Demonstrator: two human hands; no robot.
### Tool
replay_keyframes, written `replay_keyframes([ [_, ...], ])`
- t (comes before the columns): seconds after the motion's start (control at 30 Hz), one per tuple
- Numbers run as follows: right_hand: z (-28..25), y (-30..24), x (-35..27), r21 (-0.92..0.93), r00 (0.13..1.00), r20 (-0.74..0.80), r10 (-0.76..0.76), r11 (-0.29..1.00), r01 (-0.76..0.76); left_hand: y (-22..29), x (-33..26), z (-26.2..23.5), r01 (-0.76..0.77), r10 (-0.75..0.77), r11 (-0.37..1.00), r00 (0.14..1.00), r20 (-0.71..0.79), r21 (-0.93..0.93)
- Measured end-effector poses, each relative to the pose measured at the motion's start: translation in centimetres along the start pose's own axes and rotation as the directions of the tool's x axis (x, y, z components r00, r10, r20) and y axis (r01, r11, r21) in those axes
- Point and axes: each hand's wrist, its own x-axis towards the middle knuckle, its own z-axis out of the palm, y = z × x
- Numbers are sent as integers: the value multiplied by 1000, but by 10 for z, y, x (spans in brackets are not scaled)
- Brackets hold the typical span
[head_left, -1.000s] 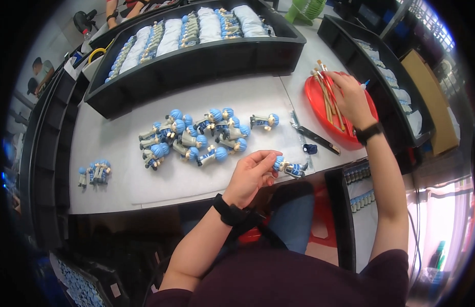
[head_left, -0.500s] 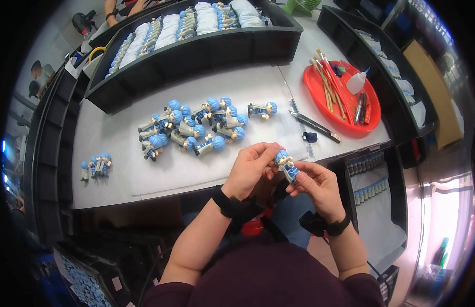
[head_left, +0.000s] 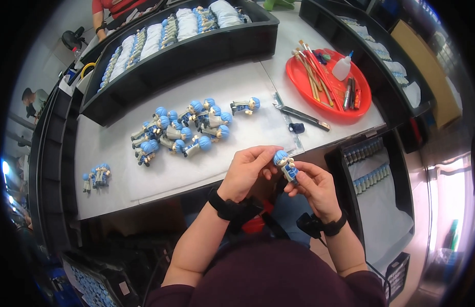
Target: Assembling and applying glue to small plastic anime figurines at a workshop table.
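Note:
A small blue-haired figurine (head_left: 285, 168) in a blue and pale outfit is held upright between my two hands, just off the table's front edge. My left hand (head_left: 252, 171) pinches it at the head with thumb and forefinger. The fingers of my right hand (head_left: 313, 188) close around its lower body. Beyond them on the white table, a cluster of similar figurines (head_left: 177, 132) lies on a pale sheet. One figurine (head_left: 245, 105) lies apart to the right of that cluster, and a small group of figurines (head_left: 99, 175) sits at the far left.
A black crate (head_left: 186, 56) of figurines and white padding stands at the back. On the right, a red tray (head_left: 368, 84) carries brushes, pens and a squeeze bottle. Tweezers (head_left: 305, 116) and a small dark blue piece (head_left: 297, 128) lie nearby. Below right is another crate (head_left: 405, 179) with rows of small parts.
The view has shifted, so the table's things appear farther left. Both hands keep their hold on the figurine, which has barely turned. A person in red shows more at the upper left.

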Motion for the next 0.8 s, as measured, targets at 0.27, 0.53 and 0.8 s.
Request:
replay_keyframes([
  [0.27,-21,-2,0,40,998,35,-61,997,59,8,21,18,14,-41,962,995,94,273],
  [0.53,-87,10,-6,279,957,266,119,940,-194,-1,44,44,-123,-120,914,828,547,386],
  [0.8,-230,-34,-52,-251,885,-380,-270,951,182,0,54,44,-269,481,556,876,-41,787],
])
